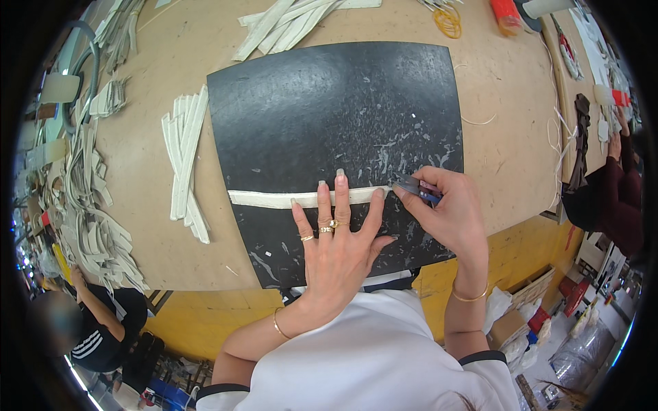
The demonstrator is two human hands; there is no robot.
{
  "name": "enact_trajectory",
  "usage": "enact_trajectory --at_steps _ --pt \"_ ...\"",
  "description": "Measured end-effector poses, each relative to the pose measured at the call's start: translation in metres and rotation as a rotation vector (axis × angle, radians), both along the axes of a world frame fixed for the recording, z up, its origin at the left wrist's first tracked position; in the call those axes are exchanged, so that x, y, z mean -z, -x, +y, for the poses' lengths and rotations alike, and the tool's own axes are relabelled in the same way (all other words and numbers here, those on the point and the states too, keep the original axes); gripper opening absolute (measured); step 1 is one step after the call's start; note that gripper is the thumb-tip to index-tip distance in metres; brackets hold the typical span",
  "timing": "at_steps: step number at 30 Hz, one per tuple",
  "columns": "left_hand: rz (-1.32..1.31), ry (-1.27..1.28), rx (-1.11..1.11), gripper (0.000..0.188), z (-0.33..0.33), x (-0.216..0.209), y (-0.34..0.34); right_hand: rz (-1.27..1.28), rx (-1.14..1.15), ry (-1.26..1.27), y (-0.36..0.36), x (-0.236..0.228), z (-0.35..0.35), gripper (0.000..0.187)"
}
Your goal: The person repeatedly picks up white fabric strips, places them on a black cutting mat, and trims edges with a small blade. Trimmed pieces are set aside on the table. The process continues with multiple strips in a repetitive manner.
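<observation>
A narrow white strip (264, 199) lies straight across a black mat (295, 116) on the table. My left hand (336, 240) rests palm down over the strip, fingers spread, the fingertips pressing it along its length. At the strip's right end, my right hand (445, 212) grips a small pair of thread snips (419, 188). The blades point left and meet or almost touch the strip's tip; whether they are closed on it I cannot make out. My right fingers hide most of the snips' handle.
Stacked white strips (184, 164) lie left of the mat, and more strips (291, 24) lie beyond it. A large heap of strips (92, 212) covers the left edge. Loose cords (558, 137) trail at the right. Co-workers sit at the lower left and right.
</observation>
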State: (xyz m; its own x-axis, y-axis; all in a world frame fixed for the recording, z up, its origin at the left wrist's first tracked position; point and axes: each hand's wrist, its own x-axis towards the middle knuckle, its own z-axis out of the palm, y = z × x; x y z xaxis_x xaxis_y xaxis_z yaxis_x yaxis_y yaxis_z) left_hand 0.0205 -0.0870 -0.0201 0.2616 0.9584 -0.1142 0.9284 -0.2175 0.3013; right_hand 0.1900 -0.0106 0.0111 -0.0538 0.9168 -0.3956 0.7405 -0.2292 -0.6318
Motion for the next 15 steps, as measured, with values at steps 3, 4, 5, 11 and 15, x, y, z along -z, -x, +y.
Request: enact_trajectory --at_steps 3,4,5,11,15 --pt "0.100 -0.102 -0.015 0.056 0.005 -0.003 -0.003 -0.005 0.031 -0.016 0.003 0.000 -0.003 0.016" --pt "0.132 -0.145 -0.015 0.054 0.009 -0.004 -0.004 -0.026 0.029 -0.082 0.005 0.001 -0.005 0.016" --pt "0.122 -0.152 -0.008 0.054 0.012 -0.005 -0.003 -0.048 0.026 -0.148 0.006 0.001 -0.006 0.015" --pt "0.005 -0.041 -0.021 0.047 0.037 -0.016 0.006 -0.096 -0.063 -0.417 0.007 0.005 0.008 0.015" --pt "-0.098 0.010 0.068 0.049 0.049 -0.020 0.018 -0.058 -0.165 -0.483 0.004 0.006 0.020 0.016"
